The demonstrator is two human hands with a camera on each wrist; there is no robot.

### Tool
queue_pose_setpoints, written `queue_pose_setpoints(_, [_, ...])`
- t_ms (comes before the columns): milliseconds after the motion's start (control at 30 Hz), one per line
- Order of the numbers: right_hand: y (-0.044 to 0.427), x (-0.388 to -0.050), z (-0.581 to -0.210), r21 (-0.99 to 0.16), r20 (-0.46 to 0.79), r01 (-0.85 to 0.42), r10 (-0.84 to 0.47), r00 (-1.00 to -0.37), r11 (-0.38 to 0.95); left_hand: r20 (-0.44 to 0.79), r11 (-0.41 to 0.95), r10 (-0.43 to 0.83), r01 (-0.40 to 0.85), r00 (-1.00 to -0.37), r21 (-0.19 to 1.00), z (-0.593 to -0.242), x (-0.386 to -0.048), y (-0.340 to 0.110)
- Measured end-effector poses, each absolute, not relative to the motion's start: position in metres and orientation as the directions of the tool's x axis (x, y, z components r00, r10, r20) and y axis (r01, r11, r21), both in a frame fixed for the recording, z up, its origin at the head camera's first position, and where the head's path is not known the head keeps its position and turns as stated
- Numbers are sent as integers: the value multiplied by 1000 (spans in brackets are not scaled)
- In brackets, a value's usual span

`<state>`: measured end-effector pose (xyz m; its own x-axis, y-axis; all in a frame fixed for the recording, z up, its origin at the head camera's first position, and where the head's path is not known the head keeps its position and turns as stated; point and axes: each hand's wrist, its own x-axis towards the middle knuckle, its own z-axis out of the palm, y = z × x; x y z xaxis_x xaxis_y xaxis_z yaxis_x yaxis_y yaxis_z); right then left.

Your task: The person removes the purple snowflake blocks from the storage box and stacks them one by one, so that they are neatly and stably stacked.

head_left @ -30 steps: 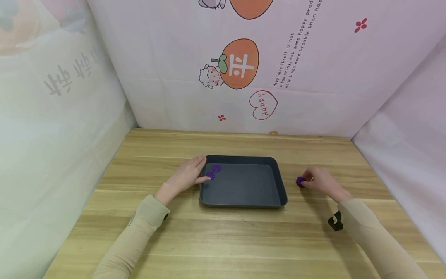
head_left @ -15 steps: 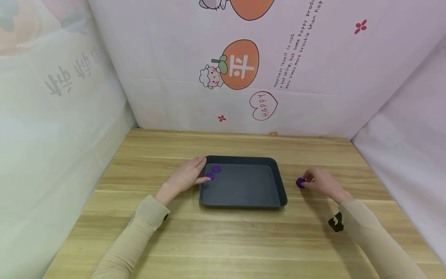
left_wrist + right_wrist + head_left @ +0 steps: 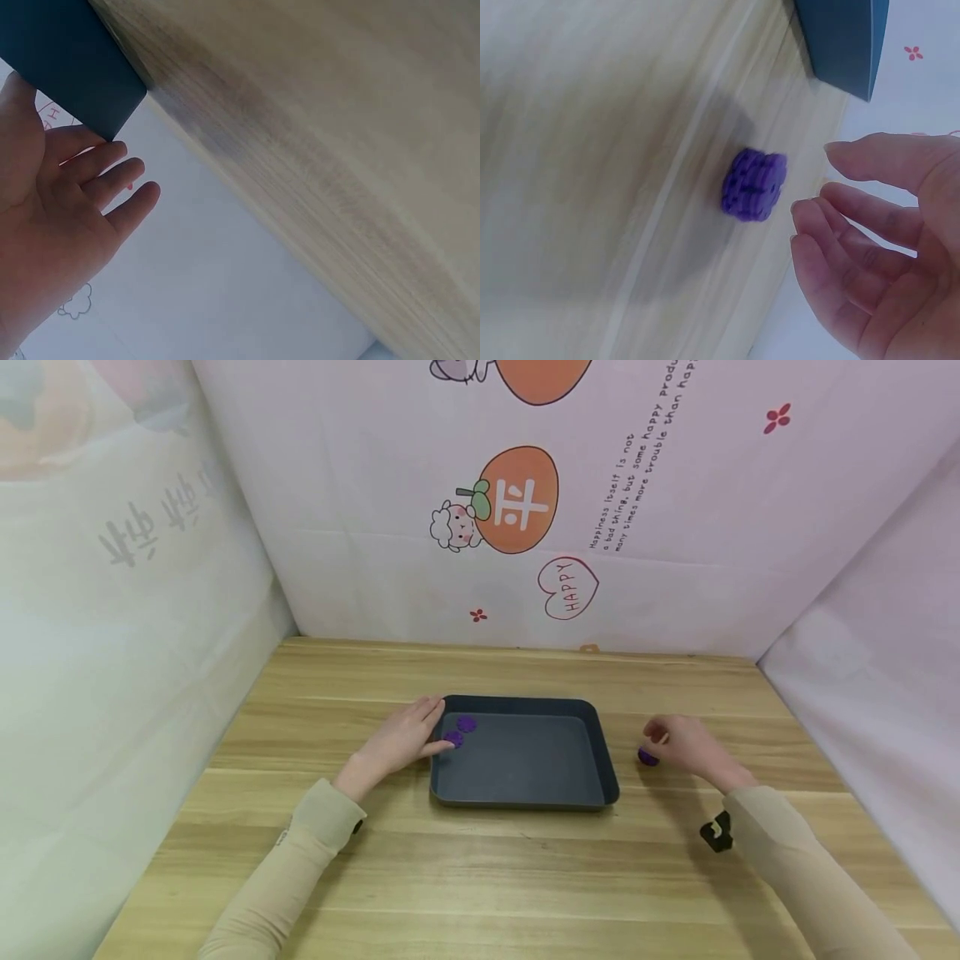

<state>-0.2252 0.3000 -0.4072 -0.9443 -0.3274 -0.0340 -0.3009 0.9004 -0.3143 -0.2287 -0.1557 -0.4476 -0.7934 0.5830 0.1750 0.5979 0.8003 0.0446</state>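
In the head view my left hand [image 3: 402, 735] rests at the left rim of a dark grey tray [image 3: 525, 802], its thumb over the rim and its fingers at the back left corner. The left wrist view shows these fingers [image 3: 112, 180] spread and fairly straight beside the tray wall. Two notched purple discs [image 3: 467, 724] lie inside the tray near that thumb. Right of the tray, my right hand [image 3: 688, 748] hovers by a small stack of notched purple discs [image 3: 754, 185] on the table. Its fingers are loosely bent, apart from the stack, with nothing between them.
A light wooden table [image 3: 495, 885] bears the tray. White printed cloth [image 3: 375, 527] hangs behind it and at both sides. A dark wrist-worn piece [image 3: 717, 832] juts out below the right sleeve.
My right fingers have come off the purple stack, and the hand has lifted slightly and shifted a little left. The left hand and the tray have stayed put.
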Motion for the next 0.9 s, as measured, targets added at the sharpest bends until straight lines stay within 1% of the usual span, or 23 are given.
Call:
queue_pose_setpoints(167, [288,-231,-405,-339,-29,-312,-341,-940,888,185,798,585,601,-789,38,-446,-229,-156])
queue_pose_setpoints(500, [267,-240,-405,-337,-5,-346,-370,-929,876,213,788,593,614,-777,48,-450,-229,-156])
queue_pose_setpoints(733, [247,-245,-401,-320,25,-390,-403,-915,864,175,793,590,606,-788,57,-446,-228,-156])
queue_pose_setpoints(900, [230,-248,-398,-325,24,-411,-427,-904,852,173,788,596,612,-784,61,-443,-228,-155])
